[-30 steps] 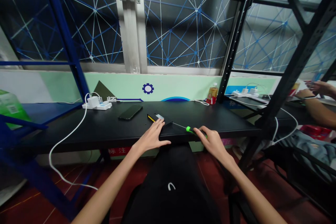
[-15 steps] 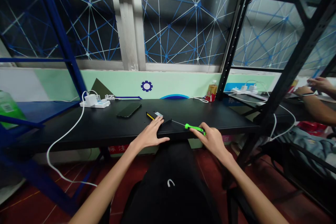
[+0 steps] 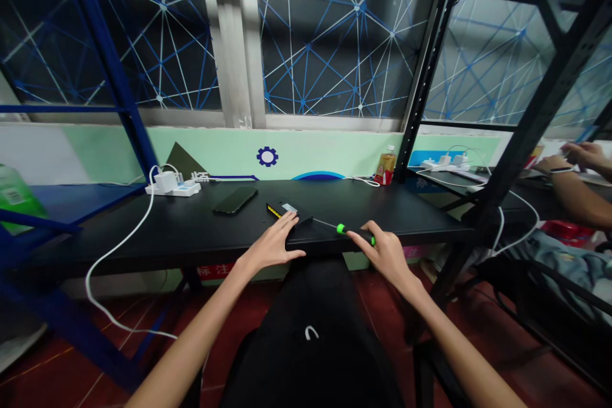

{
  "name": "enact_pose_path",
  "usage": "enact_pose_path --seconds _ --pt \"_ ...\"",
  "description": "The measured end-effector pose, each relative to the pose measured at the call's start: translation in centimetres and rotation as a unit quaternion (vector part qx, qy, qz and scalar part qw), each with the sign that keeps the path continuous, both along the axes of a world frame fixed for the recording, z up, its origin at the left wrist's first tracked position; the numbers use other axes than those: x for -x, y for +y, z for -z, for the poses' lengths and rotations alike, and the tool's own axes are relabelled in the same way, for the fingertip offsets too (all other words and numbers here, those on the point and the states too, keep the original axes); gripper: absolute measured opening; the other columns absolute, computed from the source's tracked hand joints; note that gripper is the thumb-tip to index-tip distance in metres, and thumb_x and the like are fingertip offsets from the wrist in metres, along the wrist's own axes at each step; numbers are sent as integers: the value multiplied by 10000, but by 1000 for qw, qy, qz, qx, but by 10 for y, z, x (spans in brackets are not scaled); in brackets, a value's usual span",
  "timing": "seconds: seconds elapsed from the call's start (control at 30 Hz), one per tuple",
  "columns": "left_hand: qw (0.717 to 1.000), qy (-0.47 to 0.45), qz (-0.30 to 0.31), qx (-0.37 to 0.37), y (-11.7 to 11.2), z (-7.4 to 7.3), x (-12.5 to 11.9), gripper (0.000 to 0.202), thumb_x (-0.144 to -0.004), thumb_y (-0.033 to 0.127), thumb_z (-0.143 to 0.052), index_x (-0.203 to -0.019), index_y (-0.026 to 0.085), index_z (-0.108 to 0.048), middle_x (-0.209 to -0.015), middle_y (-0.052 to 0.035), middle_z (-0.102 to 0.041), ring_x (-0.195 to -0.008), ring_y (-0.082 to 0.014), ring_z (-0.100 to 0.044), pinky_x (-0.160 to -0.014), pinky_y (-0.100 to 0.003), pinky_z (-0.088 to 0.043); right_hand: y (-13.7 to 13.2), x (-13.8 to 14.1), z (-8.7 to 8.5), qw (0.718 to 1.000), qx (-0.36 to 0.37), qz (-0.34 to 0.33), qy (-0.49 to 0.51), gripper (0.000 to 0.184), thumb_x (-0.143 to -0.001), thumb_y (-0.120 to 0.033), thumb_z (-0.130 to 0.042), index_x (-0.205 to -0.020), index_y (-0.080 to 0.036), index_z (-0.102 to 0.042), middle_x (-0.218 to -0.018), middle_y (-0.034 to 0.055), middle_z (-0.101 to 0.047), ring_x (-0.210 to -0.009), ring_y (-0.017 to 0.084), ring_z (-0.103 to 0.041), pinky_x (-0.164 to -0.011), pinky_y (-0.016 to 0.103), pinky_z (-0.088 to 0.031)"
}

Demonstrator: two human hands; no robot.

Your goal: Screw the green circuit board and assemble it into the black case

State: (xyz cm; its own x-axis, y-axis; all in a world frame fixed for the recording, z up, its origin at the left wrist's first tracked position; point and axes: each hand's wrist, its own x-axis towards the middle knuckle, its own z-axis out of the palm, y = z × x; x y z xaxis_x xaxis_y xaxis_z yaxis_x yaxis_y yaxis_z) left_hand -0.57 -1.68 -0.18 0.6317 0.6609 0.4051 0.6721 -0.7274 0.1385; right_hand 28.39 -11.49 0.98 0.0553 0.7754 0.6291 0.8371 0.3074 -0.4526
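My left hand (image 3: 271,241) lies with its fingers stretched out on a thin black case (image 3: 277,206), its thumb spread apart. The case has a yellow strip along one edge and a silvery label on top; part of it is covered by my fingers. My right hand (image 3: 384,247) is closed around the handle of a green and black screwdriver (image 3: 351,232). The screwdriver lies nearly level, and its thin shaft points left to the right-hand end of the case. Whether the tip sits in a screw is too small to tell.
A dark phone (image 3: 235,200) lies on the black desk (image 3: 191,236), left of the case. A white power strip (image 3: 174,187) with a hanging cable is at the back left. At the back right stands a drink bottle (image 3: 385,166). Another person's hands (image 3: 568,159) are at the far right.
The screwdriver has turned about its own axis: its handle showed mostly green and now shows mostly black. My left hand and the case have stayed almost in place.
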Motion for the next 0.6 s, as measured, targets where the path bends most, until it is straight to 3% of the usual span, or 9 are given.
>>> enact_pose_path --seconds 0.1,0.23,0.33,0.47,0.53,0.6 --pt "1000 -5 5 -7 1 2 0 890 -797 618 -658 -1487 132 -373 -1585 -175 -300 -1475 -303 -256 -1190 -467 -296 2 0 0 1000 9 17 1 443 -924 -634 -443 -883 -218 -587 -515 -23 -478 -485 188 -532 -536 268 -310" --pt "1000 -14 13 -14 2 3 1 864 -802 598 -666 -1484 155 -375 -1579 -171 -319 -1470 -305 -269 -1187 -477 -298 0 -3 -4 998 37 -45 40 442 -846 -584 -594 -1088 -223 -515 -756 10 -635 -550 176 -584 -572 258 -389" --pt "1000 -17 15 -11 4 3 2 850 -798 558 -691 -1476 147 -382 -1576 -175 -324 -1470 -299 -273 -1187 -464 -301 -1 -5 -5 994 64 -68 54 385 -863 -549 -587 -1056 -228 -497 -626 -42 -586 -488 165 -549 -570 254 -384" --pt "1000 -15 20 -7 6 4 3 835 -789 508 -719 -1467 149 -389 -1574 -176 -329 -1471 -292 -272 -1185 -458 -304 1 -3 -1 999 45 10 27 404 -883 -633 -526 -850 -230 -534 -456 -53 -448 -465 187 -529 -529 256 -307" --pt "1000 -17 23 -8 6 4 3 831 -790 499 -721 -1466 149 -387 -1574 -178 -327 -1470 -292 -275 -1184 -463 -304 2 -4 0 998 31 48 -19 458 -890 -666 -489 -758 -230 -542 -478 -19 -474 -509 203 -559 -526 263 -290" --pt "999 -21 25 -11 7 5 3 825 -795 499 -716 -1470 160 -383 -1576 -173 -325 -1470 -294 -276 -1181 -469 -308 2 -7 -1 998 21 35 -43 450 -878 -666 -511 -839 -222 -575 -600 9 -570 -560 199 -582 -541 260 -322"
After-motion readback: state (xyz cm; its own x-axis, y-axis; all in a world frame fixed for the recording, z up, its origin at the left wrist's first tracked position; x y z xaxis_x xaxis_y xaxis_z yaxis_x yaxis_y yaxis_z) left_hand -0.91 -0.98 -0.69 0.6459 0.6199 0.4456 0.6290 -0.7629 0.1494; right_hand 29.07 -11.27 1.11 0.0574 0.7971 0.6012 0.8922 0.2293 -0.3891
